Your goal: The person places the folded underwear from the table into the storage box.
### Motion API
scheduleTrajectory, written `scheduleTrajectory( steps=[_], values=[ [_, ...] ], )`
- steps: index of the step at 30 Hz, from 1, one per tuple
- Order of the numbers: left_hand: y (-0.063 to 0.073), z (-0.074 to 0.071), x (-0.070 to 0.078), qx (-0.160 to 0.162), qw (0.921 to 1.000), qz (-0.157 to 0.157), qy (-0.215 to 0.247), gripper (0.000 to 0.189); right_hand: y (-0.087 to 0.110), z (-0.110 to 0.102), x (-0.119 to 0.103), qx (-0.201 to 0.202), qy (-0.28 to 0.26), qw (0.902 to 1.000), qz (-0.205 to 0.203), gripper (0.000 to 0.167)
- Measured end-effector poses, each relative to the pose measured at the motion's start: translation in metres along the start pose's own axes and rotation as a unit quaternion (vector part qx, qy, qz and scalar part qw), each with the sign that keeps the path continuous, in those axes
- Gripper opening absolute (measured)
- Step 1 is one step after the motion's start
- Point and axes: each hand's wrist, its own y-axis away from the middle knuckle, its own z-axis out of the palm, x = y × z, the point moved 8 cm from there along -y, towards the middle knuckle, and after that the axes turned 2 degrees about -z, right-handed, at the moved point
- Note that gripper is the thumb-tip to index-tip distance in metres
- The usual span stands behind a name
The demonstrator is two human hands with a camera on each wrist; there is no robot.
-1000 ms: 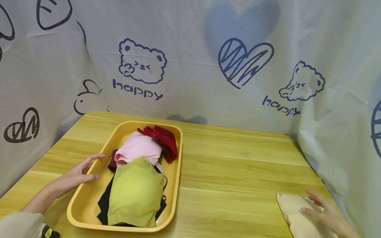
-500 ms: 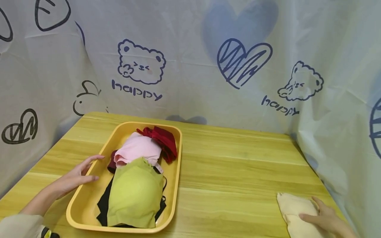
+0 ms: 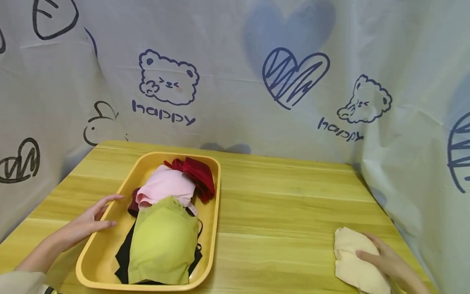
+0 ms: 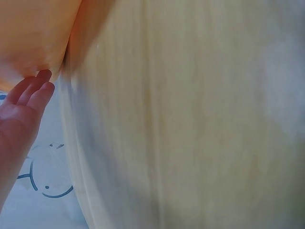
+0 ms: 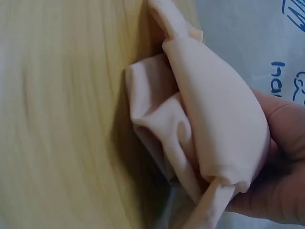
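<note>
On the right of the head view my right hand (image 3: pixel 389 261) holds a folded beige bra (image 3: pixel 354 255), thumb on top. The right wrist view shows its rounded cup (image 5: pixel 219 114) and hanging straps, lifted off the tabletop. My left hand (image 3: pixel 82 222) grips the left rim of a yellow plastic bin (image 3: pixel 216 204), with thumb and index finger over the edge. Several fingertips (image 4: pixel 45 88) touch the bin's outer wall in the left wrist view. Inside lie a yellow-green bra (image 3: pixel 163 241), a pink garment (image 3: pixel 165 183), a red one (image 3: pixel 200 175), and dark ones partly hidden.
The wood-grain table (image 3: pixel 275 212) extends between the bin and the beige bra. A white printed curtain (image 3: pixel 227 102) hangs behind the table and along both sides.
My right hand has closed on the beige bra and brought it slightly up and left. The left hand keeps its place on the bin; the head view has shifted a little.
</note>
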Motion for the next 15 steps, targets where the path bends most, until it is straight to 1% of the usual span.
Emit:
scheduleTrajectory(
  steps=[4,8,15],
  values=[
    [0.0,0.002,0.001,0.0,1.0,0.008,0.005,0.06,-0.004,0.006,-0.019,0.025,-0.044,0.9985,-0.02,0.08],
    [0.0,0.003,0.002,-0.001,0.9999,0.013,0.011,0.06,-0.009,0.011,-0.039,0.043,-0.094,0.9938,-0.04,0.081],
    [0.0,0.002,0.003,0.001,0.9998,0.012,0.016,0.06,-0.02,0.021,-0.076,0.054,-0.113,0.9884,-0.085,0.08]
  ],
)
